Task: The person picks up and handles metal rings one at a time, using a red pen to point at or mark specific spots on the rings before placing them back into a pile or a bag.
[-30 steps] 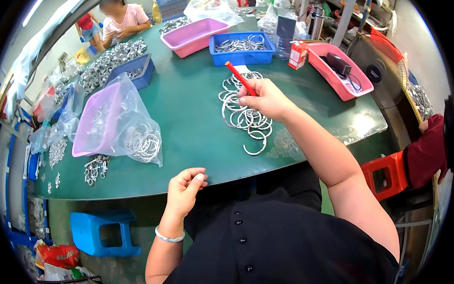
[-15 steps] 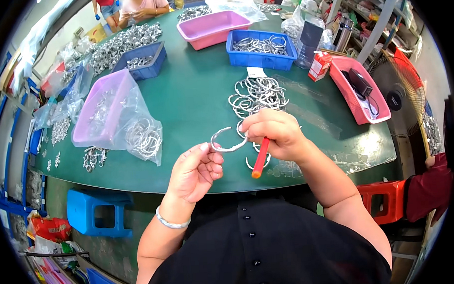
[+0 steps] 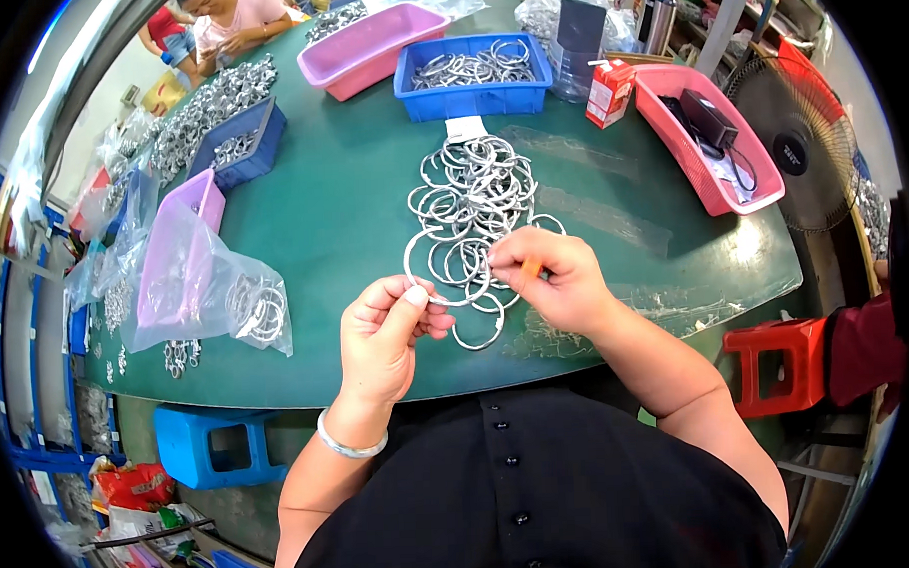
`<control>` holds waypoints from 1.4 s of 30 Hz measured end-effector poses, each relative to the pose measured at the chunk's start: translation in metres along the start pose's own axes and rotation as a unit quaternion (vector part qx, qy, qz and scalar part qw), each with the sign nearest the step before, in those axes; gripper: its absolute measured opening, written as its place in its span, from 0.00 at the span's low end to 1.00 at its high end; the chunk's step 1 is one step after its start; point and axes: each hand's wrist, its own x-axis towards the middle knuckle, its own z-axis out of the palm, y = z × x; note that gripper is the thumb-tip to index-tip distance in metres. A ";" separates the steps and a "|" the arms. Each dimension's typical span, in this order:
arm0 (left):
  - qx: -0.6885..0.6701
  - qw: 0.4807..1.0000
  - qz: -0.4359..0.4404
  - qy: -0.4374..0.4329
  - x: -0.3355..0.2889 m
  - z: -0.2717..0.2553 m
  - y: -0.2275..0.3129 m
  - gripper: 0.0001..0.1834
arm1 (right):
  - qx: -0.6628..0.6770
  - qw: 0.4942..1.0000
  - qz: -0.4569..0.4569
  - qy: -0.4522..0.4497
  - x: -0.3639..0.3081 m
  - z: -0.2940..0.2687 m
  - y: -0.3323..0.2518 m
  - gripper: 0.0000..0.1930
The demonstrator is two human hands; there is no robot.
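Observation:
My left hand [image 3: 381, 337] pinches the lower left part of a silver open bangle [image 3: 409, 254] between thumb and fingers. My right hand [image 3: 567, 285] is closed round a tool with a red-orange handle [image 3: 532, 266]; whatever lies at its far end is hidden by the fingers. The right fingertips are at the right side of the bangle, and whether they grip it too cannot be made out. Just beyond both hands lies a heap of similar silver bangles [image 3: 479, 178], with one loose bangle [image 3: 479, 345] nearest me on the green table [image 3: 342, 208].
Blue bin of bangles [image 3: 473, 105] stands behind the heap; pink bins [image 3: 367, 62] and a pink basket [image 3: 670, 141] flank it. A red carton [image 3: 608, 93] is beside the basket. At left lies a plastic bag [image 3: 260, 311]. A person [image 3: 230, 31] sits across the table.
The view has shifted. The tool's handle, which pointed down toward me, now shows only as a short end above the right fist. The bangle has been turned in my hands.

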 end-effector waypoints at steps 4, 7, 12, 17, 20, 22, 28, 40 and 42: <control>0.015 1.000 -0.013 0.023 0.002 0.001 -0.004 0.05 | 0.267 0.926 0.266 0.022 -0.004 0.002 0.003 0.07; 0.013 0.999 -0.026 0.028 0.004 0.000 -0.005 0.05 | 0.319 0.902 0.288 0.038 -0.004 0.004 0.004 0.06; 0.003 0.999 -0.040 0.033 0.006 -0.003 -0.011 0.06 | 0.310 0.911 0.262 0.070 -0.002 0.011 0.006 0.07; 0.003 1.000 0.003 -0.017 0.006 -0.012 -0.017 0.11 | 0.085 0.993 0.072 0.038 -0.005 0.012 -0.003 0.07; -0.029 0.998 0.029 -0.056 0.007 -0.019 -0.022 0.13 | -0.076 0.990 -0.116 0.001 0.004 0.010 -0.009 0.10; -0.047 0.996 0.042 -0.070 0.007 -0.020 -0.024 0.13 | -0.108 0.982 -0.152 -0.003 0.005 0.012 -0.015 0.11; -0.112 0.989 0.017 -0.094 0.007 -0.022 -0.028 0.13 | -0.163 0.949 -0.268 -0.026 0.006 0.022 -0.019 0.13; -0.217 0.969 -0.076 -0.093 0.002 -0.025 -0.034 0.11 | -0.150 0.956 -0.252 -0.025 0.005 0.038 -0.030 0.15; -0.227 0.965 -0.079 -0.102 0.002 -0.024 -0.032 0.11 | -0.139 0.953 -0.269 -0.017 0.007 0.040 -0.027 0.14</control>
